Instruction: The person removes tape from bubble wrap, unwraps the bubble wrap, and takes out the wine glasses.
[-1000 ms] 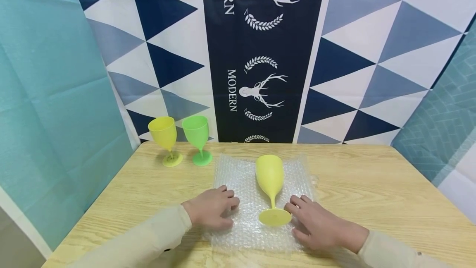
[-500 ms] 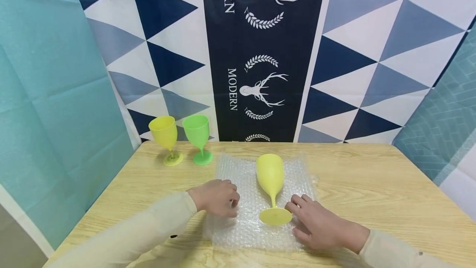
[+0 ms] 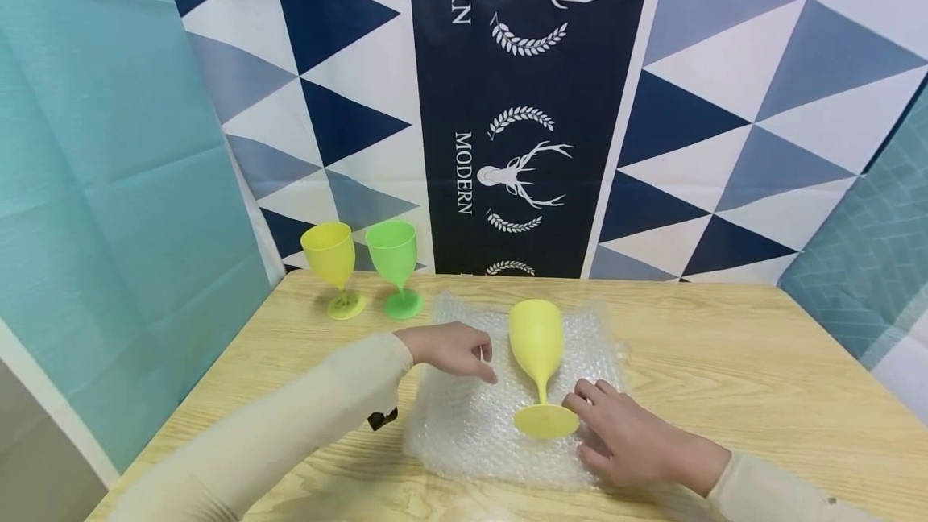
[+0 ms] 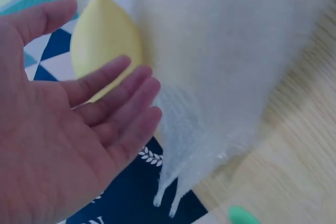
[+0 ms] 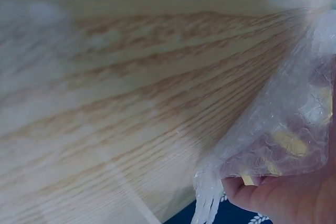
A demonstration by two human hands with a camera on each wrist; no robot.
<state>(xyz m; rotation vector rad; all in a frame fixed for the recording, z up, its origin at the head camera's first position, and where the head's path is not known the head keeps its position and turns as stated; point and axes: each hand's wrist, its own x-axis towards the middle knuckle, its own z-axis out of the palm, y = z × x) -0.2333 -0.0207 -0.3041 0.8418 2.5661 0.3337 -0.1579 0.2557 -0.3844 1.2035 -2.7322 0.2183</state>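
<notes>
A yellow plastic goblet (image 3: pixel 537 337) lies on its side on a sheet of bubble wrap (image 3: pixel 471 433), bowl towards the wall and foot towards me. My left hand (image 3: pixel 453 349) is over the wrap, left of the bowl. In the left wrist view its palm faces up in the picture, fingers spread and loosely bent, holding nothing. My right hand (image 3: pixel 627 433) grips the wrap's right edge, its fingertips beside the goblet's foot. In the right wrist view the wrap (image 5: pixel 273 129) rises off the table by that hand, with yellow showing through; part of the hand is hidden.
At the back left stand an upright yellow goblet (image 3: pixel 329 256) and an upright green goblet (image 3: pixel 395 256). The wooden table (image 3: pixel 732 369) meets a patterned cloth (image 3: pixel 536 71) behind, with a turquoise cloth (image 3: pixel 109 143) at the left.
My left hand has moved forward and right, from the wrap's near left side to beside the goblet's bowl. My right hand and the goblet stay put. The head view has shifted slightly.
</notes>
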